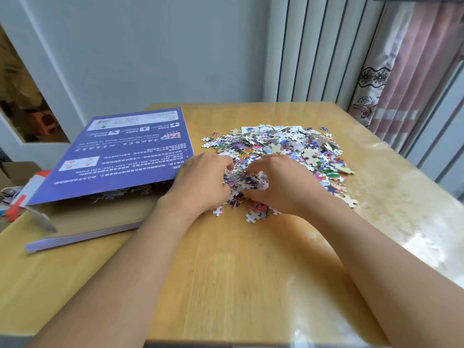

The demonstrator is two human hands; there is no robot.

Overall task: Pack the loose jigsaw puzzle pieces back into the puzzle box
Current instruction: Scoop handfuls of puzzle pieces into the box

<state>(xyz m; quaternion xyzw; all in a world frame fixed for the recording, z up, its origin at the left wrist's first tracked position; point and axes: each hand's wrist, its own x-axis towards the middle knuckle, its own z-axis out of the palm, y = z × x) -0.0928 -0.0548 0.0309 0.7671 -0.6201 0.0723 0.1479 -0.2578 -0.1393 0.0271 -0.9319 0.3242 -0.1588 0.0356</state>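
Head view: we saw a wooden table (251,259) set against a pale wall, with a patterned curtain (401,71) at the far right.
Puzzle pieces: a loose, colourful heap of jigsaw pieces (288,149) lay on the table's far right half, with a few strays — one white-backed piece (218,211) just beside our left wrist and another beige one (349,200) off to the right.
Puzzle box: the purple puzzle box (82,222) sat at the table's left edge, well to the left of the heap; its printed lid (120,151) rested tilted over it, and some pieces showed in the gap beneath.
Left hand: our left hand (200,182) lay on the near edge of the heap, fingers curled into the pieces.
Right hand: our right hand (281,184) faced it, fingers likewise curled inward.
Grip: both hands cupped one shared clump of pieces (247,180) between them — a gathering hold with the fingertips nearly meeting over the clump.
Beyond the box: red and white clutter (22,194) showed past the table's left edge, too blurred for us to name.
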